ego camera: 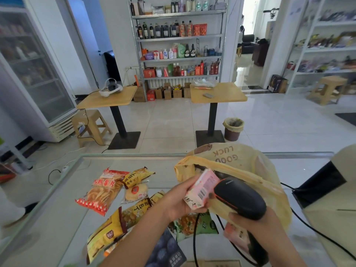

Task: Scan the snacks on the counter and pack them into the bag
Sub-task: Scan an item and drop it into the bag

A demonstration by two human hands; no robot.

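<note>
My left hand (178,202) grips a small pink snack box (202,187), barcode side turned toward the scanner. In my right hand (256,221) is a black barcode scanner (238,198), its head almost touching the box. Just behind both lies the yellow plastic bag (250,170) printed "GOOD LUCK", mouth open toward me. Left of my hands, snacks lie on the glass counter (57,218): a red chip bag (102,191), a round cracker pack (135,191), yellow packets (137,176) and a green packet (192,225). A pink pack (237,237) lies under my right wrist.
The scanner's black cable (195,239) loops across the counter below my hands. A beige device with a dark face (325,189) stands at the counter's right end. Beyond the counter are two wooden café tables (217,93), a bin (233,129) and stocked shelves (179,37).
</note>
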